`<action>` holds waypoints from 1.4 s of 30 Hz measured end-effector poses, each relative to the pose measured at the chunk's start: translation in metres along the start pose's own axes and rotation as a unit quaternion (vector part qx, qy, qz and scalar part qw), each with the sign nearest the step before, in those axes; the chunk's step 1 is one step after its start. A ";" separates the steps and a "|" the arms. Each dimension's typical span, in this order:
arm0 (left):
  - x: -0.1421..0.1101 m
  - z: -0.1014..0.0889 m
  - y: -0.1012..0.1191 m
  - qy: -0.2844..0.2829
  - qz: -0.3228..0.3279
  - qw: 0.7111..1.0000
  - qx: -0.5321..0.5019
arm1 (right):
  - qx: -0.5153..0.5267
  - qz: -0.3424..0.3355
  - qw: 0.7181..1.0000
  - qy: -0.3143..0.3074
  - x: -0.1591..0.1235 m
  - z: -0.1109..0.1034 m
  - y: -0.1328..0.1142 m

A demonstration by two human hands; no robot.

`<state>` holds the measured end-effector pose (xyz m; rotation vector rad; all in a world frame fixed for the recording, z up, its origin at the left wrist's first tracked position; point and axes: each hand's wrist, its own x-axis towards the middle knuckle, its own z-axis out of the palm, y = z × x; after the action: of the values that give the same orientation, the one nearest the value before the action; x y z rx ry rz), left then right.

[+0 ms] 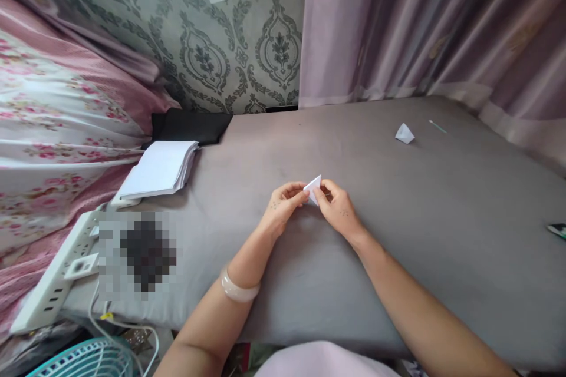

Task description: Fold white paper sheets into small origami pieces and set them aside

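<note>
Between my two hands is a small piece of folded white paper [315, 188], held up just above the grey cloth surface with one pointed corner upward. My left hand [286, 203] pinches its left side, thumb in front and fingers curled behind. From the right, my right hand [338, 206] grips it the same way, its thumb pressed on the face of the paper. The fingers behind the paper are partly hidden. Farther back on the right lies another folded white paper shape [404, 134], apart from both hands.
A stack of white paper [161, 168] lies at the left, before a black flat item [190, 125]. A white power strip [59, 274] with cables runs along the left edge, above a teal fan [84, 359]. A thin stick [437, 126] lies back right; a dark object [558, 230] sits far right.
</note>
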<state>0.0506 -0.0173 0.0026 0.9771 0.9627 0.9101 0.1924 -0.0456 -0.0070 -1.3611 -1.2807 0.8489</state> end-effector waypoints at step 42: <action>-0.001 0.002 0.001 0.069 0.101 0.990 0.076 | 0.193 0.232 0.949 -0.096 -0.001 -0.008 -0.013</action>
<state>0.0518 -0.0187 0.0046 1.1678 1.0754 1.0979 0.1972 -0.0497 0.0068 -1.2952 -0.8738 1.5033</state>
